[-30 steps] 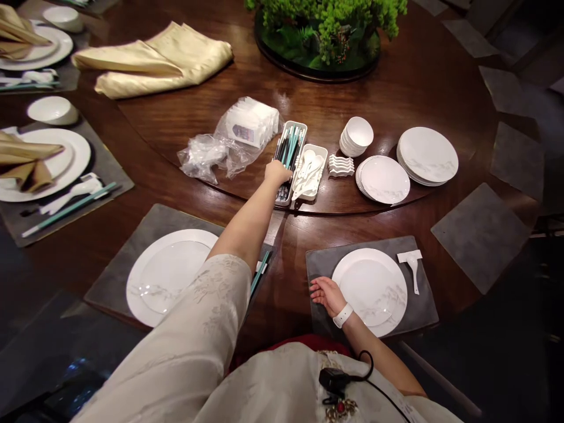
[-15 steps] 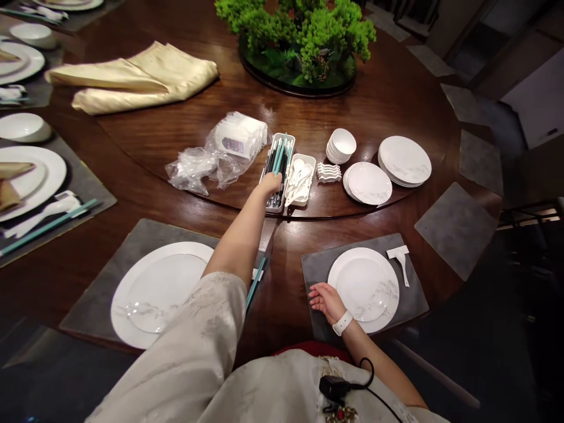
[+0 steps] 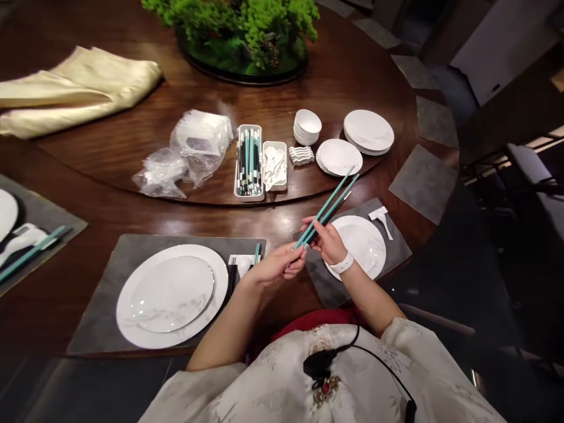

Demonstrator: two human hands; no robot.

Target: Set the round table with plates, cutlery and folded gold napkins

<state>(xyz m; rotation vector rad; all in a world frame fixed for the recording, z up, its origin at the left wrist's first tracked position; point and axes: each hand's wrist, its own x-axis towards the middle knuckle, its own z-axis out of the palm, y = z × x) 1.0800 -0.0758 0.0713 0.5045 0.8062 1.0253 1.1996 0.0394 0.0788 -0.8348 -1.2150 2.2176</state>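
Both hands grip a small bunch of chopsticks [image 3: 331,202], teal ones with a black one among them, over the gap between two place settings. My left hand [image 3: 282,262] closes on their lower ends. Higher along the sticks, my right hand [image 3: 326,239], with a white watch band at the wrist, wraps its fingers round them. The tips point up and to the right. Under my right hand lies a white plate [image 3: 362,247] on a grey placemat [image 3: 324,282]. A white spoon [image 3: 385,224] rests against a holder on that mat's far side.
On the raised turntable stand a chopstick box [image 3: 237,170], a spoon tray [image 3: 277,144], stacked bowls [image 3: 307,123], wavy white rests [image 3: 302,155], stacked plates [image 3: 369,130], plastic bags [image 3: 200,138], a gold cloth [image 3: 106,76] and a green plant centrepiece [image 3: 259,35]. A large plate [image 3: 127,311] lies left.
My left hand has come back from the chopstick box with chopsticks, drawing down and right. My right hand has risen from beside the plate and closed on them. The view has turned right.
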